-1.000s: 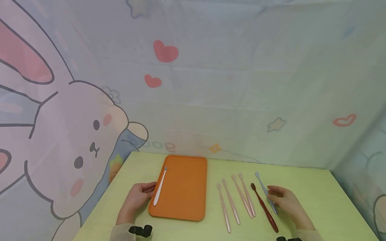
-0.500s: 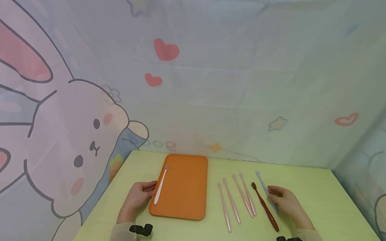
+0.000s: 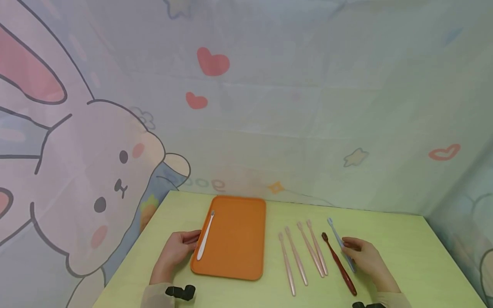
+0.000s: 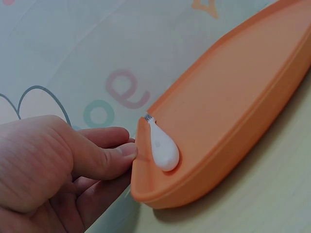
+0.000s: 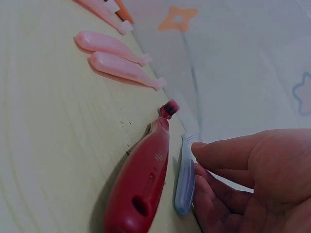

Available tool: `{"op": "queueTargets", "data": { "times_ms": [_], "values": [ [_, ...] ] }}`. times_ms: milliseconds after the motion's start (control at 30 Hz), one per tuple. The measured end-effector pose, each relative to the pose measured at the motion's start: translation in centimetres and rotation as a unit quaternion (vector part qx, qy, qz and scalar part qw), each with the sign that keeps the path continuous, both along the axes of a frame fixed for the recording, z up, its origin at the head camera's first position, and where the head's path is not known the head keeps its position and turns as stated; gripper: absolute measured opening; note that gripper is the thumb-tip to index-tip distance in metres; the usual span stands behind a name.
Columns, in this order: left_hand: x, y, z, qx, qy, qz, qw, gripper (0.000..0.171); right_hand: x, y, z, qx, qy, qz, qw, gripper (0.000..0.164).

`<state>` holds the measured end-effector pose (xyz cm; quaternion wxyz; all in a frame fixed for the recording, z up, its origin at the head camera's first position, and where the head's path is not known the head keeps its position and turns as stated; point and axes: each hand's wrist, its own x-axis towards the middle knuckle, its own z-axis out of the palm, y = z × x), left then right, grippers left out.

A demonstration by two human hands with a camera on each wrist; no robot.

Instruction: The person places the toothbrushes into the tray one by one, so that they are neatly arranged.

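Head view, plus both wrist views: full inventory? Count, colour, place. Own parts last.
Flat-topped table: 1, pale yellow-green, below backdrop
Rectangular rimmed orange tray: 1, orange, left-centre on table
Slim white toothbrush: 1, white, on tray, along left rim
Slim pink toothbrushes: 4, pale pink, on table, right of tray
Thick-handled dark red toothbrush: 1, dark red, right of pink ones
Slim light blue toothbrush: 1, light blue, rightmost of all
Printed backdrop: 1, pale blue-green, behind table; cartoon rabbit on its left
Sleeves: 2, beige, at wrists
Hands: 2, bare; left hand at tray's left edge, right hand at light blue toothbrush
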<state>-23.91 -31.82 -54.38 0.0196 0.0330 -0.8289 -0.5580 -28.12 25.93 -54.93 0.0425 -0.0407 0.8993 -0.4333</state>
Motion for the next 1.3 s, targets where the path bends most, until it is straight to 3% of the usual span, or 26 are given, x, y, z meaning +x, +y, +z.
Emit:
{"op": "queueTargets", "data": {
  "times_ms": [800,1300],
  "values": [
    [-0.1,0.1,-0.1,-0.014,-0.004,0.0,0.9999,0.04,-0.8,0.1,-0.5,0.028,0.022,-0.007,0.999,0.042],
    [-0.2,-0.1,-0.4,-0.004,-0.003,-0.002,1.0,0.041,-0.7,-0.5,0.6,0.06,0.03,-0.008,0.998,0.04]
  ]
}}
